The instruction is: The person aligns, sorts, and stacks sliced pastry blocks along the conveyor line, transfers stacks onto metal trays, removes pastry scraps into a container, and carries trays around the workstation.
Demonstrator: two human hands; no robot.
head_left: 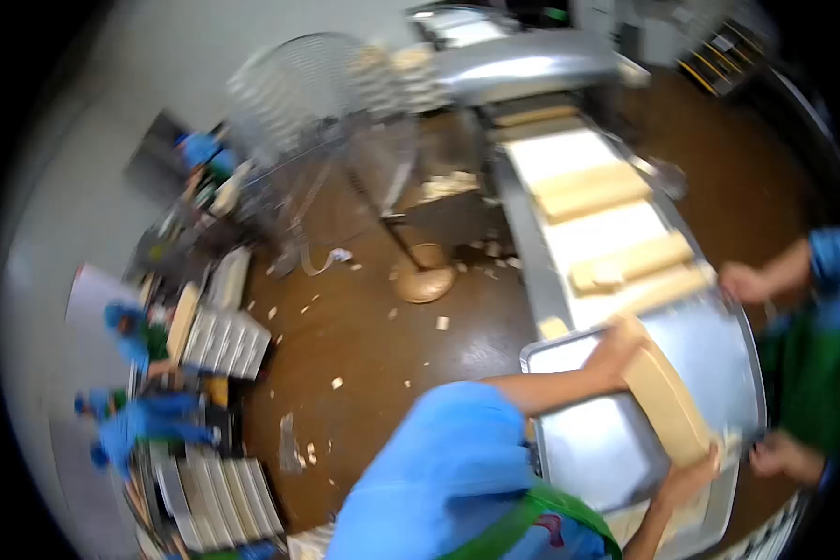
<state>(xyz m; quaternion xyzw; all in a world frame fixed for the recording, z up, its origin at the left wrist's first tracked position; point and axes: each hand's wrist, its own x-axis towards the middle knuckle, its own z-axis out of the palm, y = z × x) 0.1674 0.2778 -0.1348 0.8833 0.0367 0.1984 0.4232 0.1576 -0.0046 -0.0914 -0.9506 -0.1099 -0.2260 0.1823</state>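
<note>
A long, pale block that looks like dough (665, 392) is held lengthwise between my two hands, over a metal tray (569, 441). My left hand (614, 357) is closed round its upper end. The other end is gripped by my right hand (689, 480), lower in the view. More pale dough blocks (593, 190) lie across the white conveyor belt (583, 238) beyond the tray. Scraps of dough (730, 448) show by the tray's right side, close to my right hand.
A co-worker's hands (743, 282) are at the tray's right edge. A metal machine hood (527, 67) spans the conveyor's far end. A stand fan (424, 273) is on the brown floor, among scattered scraps. Other people work by stacked trays (226, 343) at left.
</note>
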